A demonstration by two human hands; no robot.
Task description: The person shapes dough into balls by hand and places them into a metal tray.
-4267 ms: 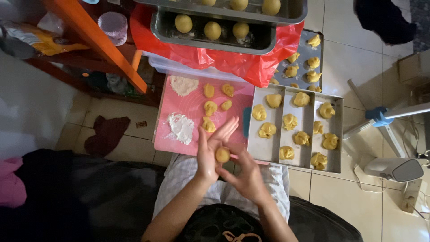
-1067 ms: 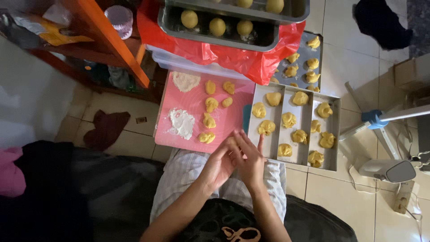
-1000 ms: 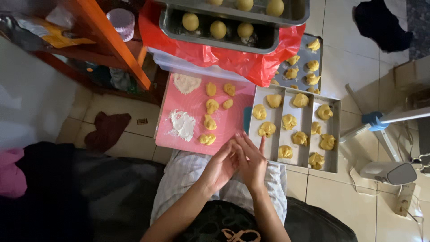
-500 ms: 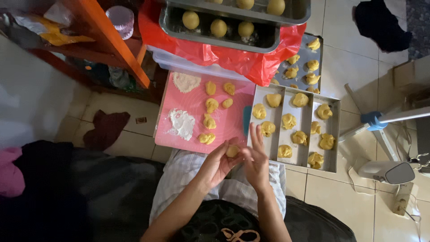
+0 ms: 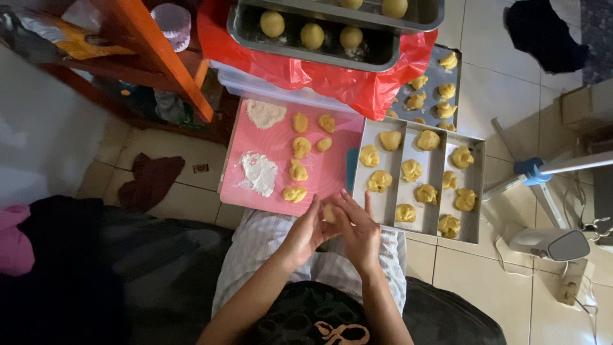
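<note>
yellow dough piece [image 5: 329, 212] is cupped between left hand [image 5: 305, 231] and right hand [image 5: 357, 231], both closed round it (shaping stage, judged). metal tray [image 5: 476, 191] lies at 1 o'clock; placing there calls for a free slot. pink mat [image 5: 332, 172] at 11 o'clock.

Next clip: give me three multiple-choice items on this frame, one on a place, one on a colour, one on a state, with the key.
1. Where is the dough piece being worked?
A. between both hands
B. on the pink mat
C. in the divided tray

2. What colour is the plastic sheet under the upper tin of dough balls?
A. blue
B. red
C. green

3. How do the pieces in the divided tray look?
A. smooth balls
B. flat discs
C. folded, irregular shapes

Key: 1 A, the left hand and right hand cup it. 2 B, the sheet is bright red. 3 C, each piece is creased and lumpy.
</note>
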